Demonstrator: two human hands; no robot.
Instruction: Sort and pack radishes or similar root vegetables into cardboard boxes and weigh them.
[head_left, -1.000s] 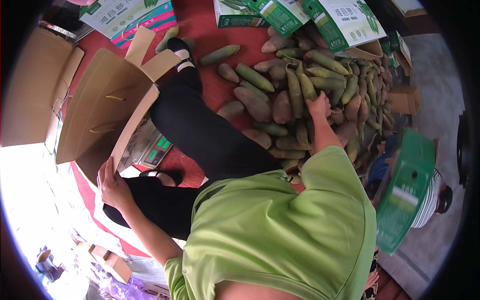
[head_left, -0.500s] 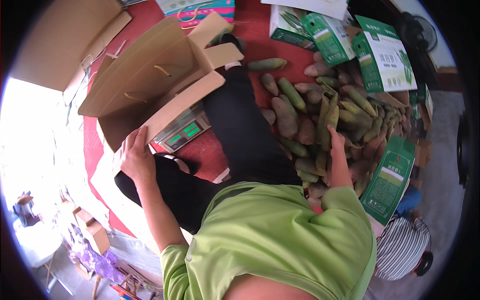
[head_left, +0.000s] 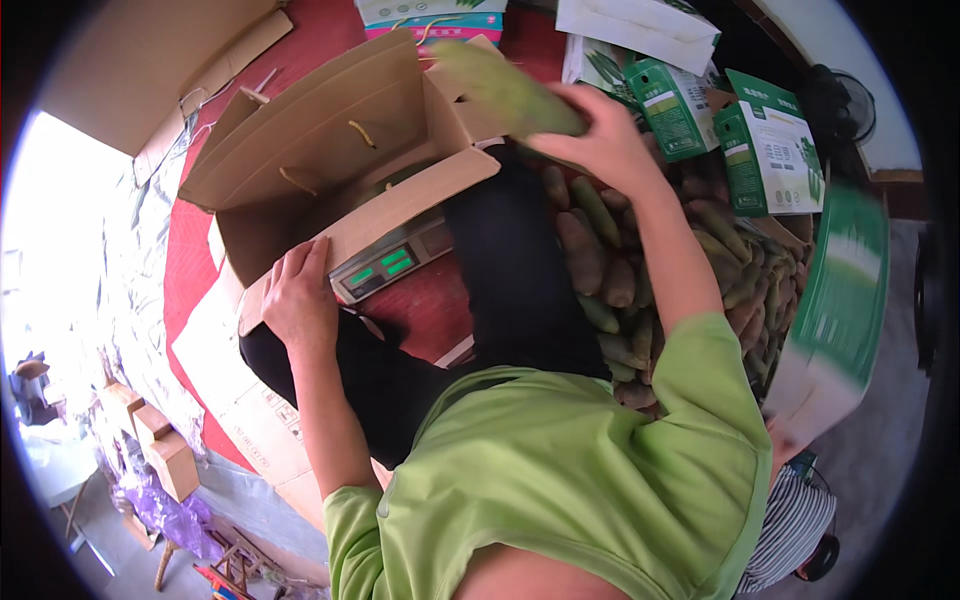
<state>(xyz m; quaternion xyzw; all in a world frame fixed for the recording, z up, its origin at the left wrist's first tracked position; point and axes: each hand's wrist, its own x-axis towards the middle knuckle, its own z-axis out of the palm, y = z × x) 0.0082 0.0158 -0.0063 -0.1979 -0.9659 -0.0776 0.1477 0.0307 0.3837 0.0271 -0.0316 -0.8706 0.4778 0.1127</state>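
A long green radish (head_left: 505, 92), blurred by motion, is gripped at one end by my right hand (head_left: 610, 140). It hangs in the air over the far right corner of an open cardboard box (head_left: 300, 165). My left hand (head_left: 302, 300) rests at the box's near flap, thumb and fingers pinching its edge. Under the box stands a scale (head_left: 375, 275) with a lit green display. Inside the box something green shows in part; the near flap hides the rest. To the right of my legs lies a pile of green and reddish-brown radishes (head_left: 590, 250).
Green-and-white cartons (head_left: 775, 150) stand behind the pile. Another carton (head_left: 835, 300), blurred, is held up at the right by a person in a striped shirt (head_left: 790, 530). A large cardboard sheet (head_left: 150, 60) leans at the far left. Red cloth (head_left: 205, 300) lies beneath.
My right hand has moved from the pile up and left to the box, carrying a green radish. My left hand stays on the flap. The carton at the right has been raised.
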